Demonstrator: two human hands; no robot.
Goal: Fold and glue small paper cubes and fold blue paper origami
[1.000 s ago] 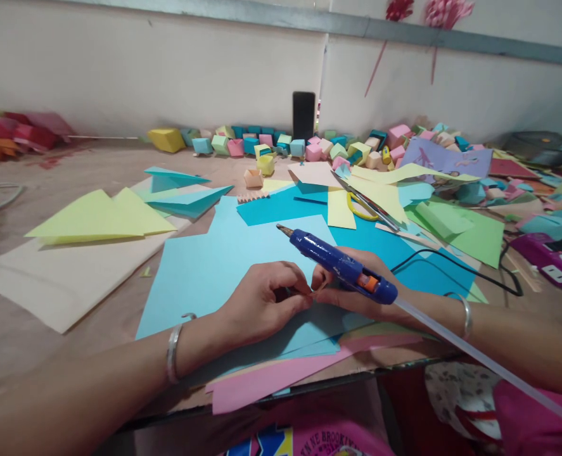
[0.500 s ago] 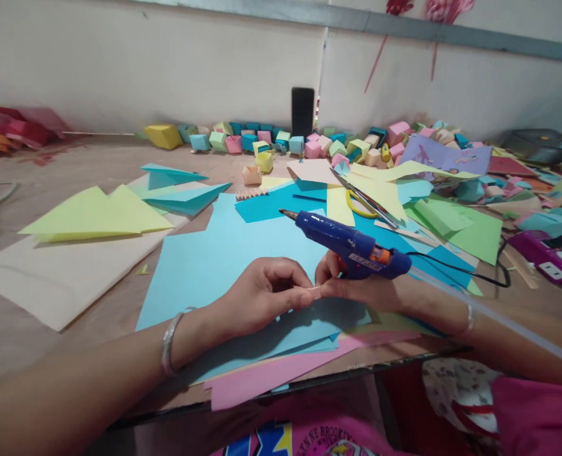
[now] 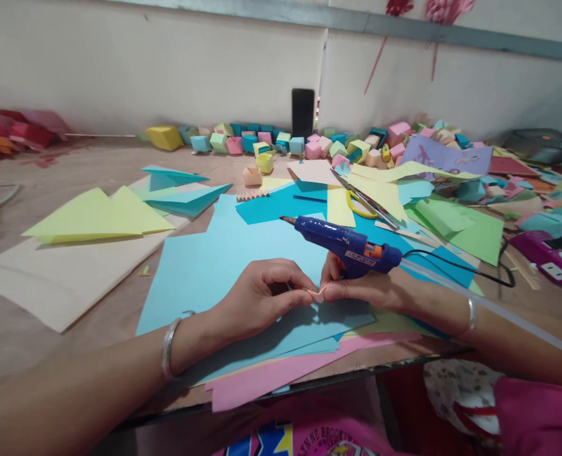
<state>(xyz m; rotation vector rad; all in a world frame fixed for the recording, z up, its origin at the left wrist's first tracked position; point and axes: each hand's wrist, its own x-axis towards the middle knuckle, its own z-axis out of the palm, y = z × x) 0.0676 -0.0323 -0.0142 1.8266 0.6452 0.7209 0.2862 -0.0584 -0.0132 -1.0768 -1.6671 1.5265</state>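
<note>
You have one glue gun (image 3: 347, 244), one pair of scissors (image 3: 362, 204), one phone (image 3: 303, 113) and one pink paper strip (image 3: 319, 292) before you. You wear two bracelets (image 3: 168, 348), one on each wrist. The paper cubes (image 3: 271, 142) in the row are too many to count.

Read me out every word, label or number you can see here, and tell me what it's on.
"NE BROOK...", partly cut off: on the pink shirt.
Label on the glue gun in the right hand: too small to read.
Print on the purple sheet: blurred.
</note>
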